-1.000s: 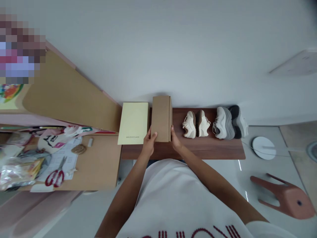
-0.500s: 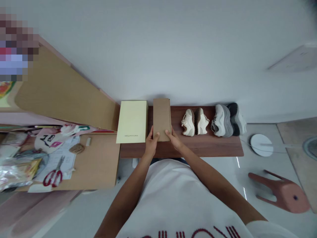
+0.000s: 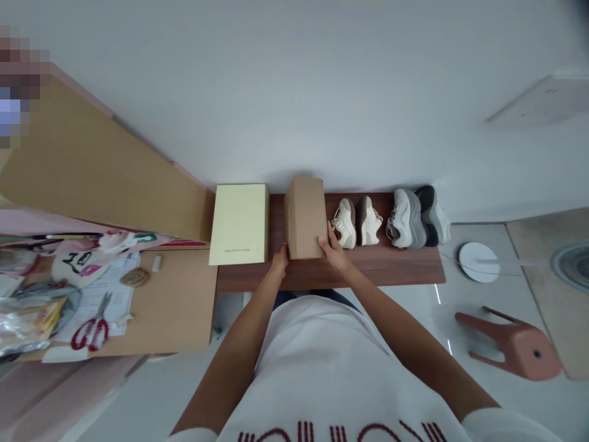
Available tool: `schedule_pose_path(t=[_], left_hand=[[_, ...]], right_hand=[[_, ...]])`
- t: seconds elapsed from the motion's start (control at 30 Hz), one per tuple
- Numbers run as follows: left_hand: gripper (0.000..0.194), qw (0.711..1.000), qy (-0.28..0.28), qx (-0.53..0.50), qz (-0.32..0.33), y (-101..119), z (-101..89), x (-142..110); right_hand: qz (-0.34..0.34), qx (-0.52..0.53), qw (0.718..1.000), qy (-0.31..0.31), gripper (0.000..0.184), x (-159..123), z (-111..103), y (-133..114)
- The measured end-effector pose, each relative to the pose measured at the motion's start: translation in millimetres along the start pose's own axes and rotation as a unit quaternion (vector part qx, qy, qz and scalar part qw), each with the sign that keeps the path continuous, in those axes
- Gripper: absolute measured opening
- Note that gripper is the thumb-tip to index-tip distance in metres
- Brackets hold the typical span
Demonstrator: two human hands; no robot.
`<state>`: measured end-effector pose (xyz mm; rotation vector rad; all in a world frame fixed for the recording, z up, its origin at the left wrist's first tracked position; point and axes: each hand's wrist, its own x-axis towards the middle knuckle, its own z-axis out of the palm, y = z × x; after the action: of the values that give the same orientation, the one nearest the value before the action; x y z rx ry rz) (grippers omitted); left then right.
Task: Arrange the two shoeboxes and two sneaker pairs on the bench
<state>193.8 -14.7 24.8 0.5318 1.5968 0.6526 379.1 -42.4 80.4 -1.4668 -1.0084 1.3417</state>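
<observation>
Both my hands grip a brown cardboard box over the dark wooden bench. My left hand is at the box's near left corner, its fingers partly hidden along the side. On the right side, my right hand has its thumb on the top face and its fingers against the side. The box is tilted a little, so its left side shows. A pale yellow box marked MEIZHIYUAN lies to the left. Just right of my right hand stands a pair of cream shoes.
Grey-and-white sneakers stand at the bench's right end. A desk on the left bears red-handled scissors, papers and plastic bags. A pink stool and a fan with a round white base are on the right. The wall rises behind.
The brown box has shifted right and tipped, so its left side now shows. My right hand has moved out to its right side, and my left thumb has left the top.
</observation>
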Motion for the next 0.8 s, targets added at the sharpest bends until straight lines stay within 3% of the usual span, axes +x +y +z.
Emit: schedule_pose_path(t=[0.1,0.17,0.3,0.4,0.57,0.8], left_hand=[[0.044,0.998,0.002,-0.018,-0.053,1,6.8,1],[0.044,0.999,-0.005,-0.029,-0.043,4,9.0,0],[0.040,0.999,0.011,-0.014,0.048,9,6.3,-5],[0.038,0.987,0.056,0.030,0.145,14,-0.9,-7],[0.036,0.953,0.148,0.104,0.243,24,-15.3,-8],[0.041,0.924,0.186,0.187,0.277,26,-22.1,-14]], right_hand=[[-0.056,-0.061,0.996,0.023,0.096,-4,-18,1],[-0.080,-0.099,0.991,0.032,0.090,-5,-27,2],[-0.084,-0.142,0.985,0.046,0.081,-3,-38,3],[-0.073,-0.147,0.985,0.052,0.083,-1,-40,4],[-0.026,-0.127,0.991,0.015,0.088,6,-35,2],[0.144,-0.052,0.986,-0.066,0.082,18,-28,-4]])
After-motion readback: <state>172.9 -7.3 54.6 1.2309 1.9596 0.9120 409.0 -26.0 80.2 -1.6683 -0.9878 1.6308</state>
